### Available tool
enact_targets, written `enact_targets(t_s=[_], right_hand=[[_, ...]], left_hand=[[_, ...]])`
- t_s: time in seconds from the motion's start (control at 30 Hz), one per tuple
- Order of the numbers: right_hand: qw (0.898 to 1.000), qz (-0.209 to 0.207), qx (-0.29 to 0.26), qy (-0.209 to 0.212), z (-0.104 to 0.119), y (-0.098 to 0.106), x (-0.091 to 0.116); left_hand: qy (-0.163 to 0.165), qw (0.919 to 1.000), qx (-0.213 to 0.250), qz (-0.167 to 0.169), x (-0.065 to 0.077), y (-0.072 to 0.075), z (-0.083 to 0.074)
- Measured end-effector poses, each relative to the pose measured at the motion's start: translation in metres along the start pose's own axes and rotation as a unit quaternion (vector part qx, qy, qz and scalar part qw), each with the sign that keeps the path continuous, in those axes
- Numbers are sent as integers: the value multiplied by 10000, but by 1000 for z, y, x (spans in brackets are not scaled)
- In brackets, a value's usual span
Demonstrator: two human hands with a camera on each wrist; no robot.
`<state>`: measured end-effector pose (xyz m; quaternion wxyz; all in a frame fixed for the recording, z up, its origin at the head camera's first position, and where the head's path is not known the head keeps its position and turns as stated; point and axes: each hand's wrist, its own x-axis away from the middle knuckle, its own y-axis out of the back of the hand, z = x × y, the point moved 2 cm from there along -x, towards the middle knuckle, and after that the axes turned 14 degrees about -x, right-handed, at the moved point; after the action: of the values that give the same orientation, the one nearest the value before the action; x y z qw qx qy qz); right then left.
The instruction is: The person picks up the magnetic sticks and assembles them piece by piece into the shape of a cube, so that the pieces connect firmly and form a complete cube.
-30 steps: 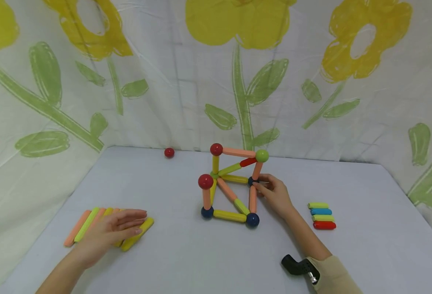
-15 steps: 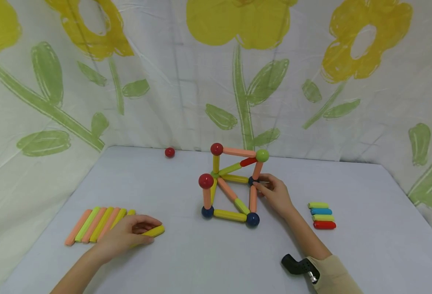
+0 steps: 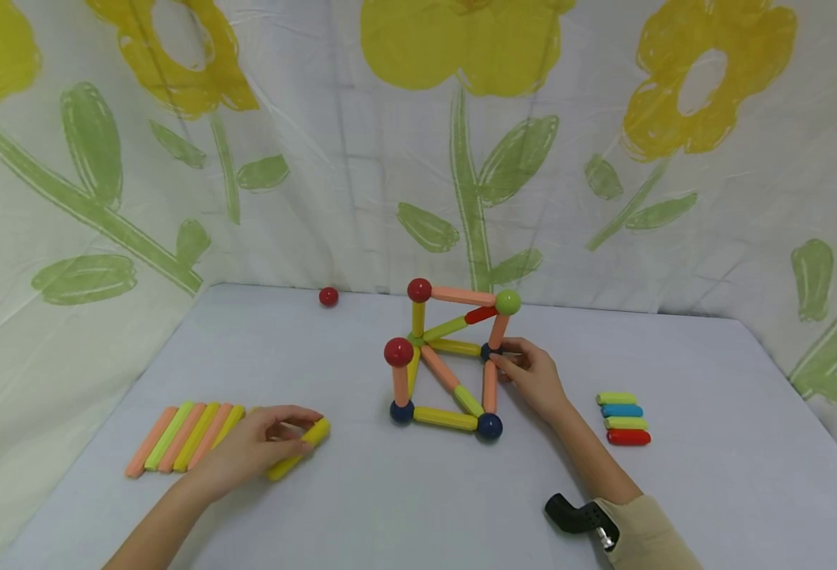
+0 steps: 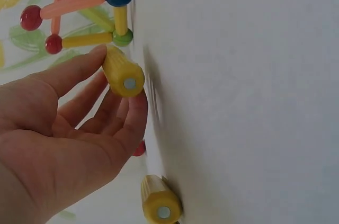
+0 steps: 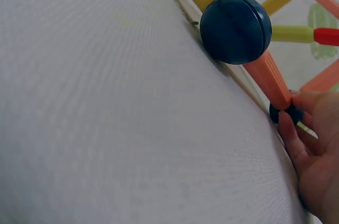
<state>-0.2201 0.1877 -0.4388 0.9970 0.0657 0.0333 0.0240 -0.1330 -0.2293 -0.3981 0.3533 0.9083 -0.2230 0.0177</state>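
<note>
My left hand (image 3: 247,450) pinches a yellow magnetic rod (image 3: 318,431) between thumb and fingers, low over the table at front left. The left wrist view shows its round end with a silvery magnet disc, the rod (image 4: 124,75) slightly apart from its shadow. In the middle stands a frame of magnetic rods and balls (image 3: 445,418), with red balls and a green ball on its upright rods. At its back right corner my right hand (image 3: 532,381) pinches a dark blue ball (image 3: 487,351). Its fingers partly cover this ball (image 5: 274,113) in the right wrist view.
A slanted row of yellow, green and salmon rods (image 3: 188,435) lies at left, its right end partly behind my left hand. Several short rods (image 3: 626,423) lie at right. One loose red ball (image 3: 329,297) sits at the back edge. A black device (image 3: 573,514) is at my right sleeve.
My left hand has moved right from the row with the yellow rod, which first turned flatter, then back to a steeper slant. The right hand and the frame have stayed in place.
</note>
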Motion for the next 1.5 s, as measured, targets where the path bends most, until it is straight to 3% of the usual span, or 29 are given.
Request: enact_targets(t_s=[0.3,0.47,0.73,0.97,1.1,1.2,1.5], right_hand=[[10000,1,-9,36,0,1,0],[10000,18,-14,65,1,0,0],[10000,0,-12,15,0,0,0],[10000,-7,-16,34,-1,1,-1],[10000,-7,-18,11,0,1,-1],[10000,-17,10,-9,0,1,-2],[10000,-4,7,32,0,1,0]], left_hand=[[482,9947,787,-451,-27,4,-24],[546,9814,1728,-641,-49,5,-38],[881,9282,3526,-798,-86,6,-55],[810,8891,4452,-687,-109,0,-73],[879,8712,4778,-704,-116,-4,-84],[850,8682,4840,-683,-119,-7,-92],[653,8752,4768,-486,-121,-13,-102]])
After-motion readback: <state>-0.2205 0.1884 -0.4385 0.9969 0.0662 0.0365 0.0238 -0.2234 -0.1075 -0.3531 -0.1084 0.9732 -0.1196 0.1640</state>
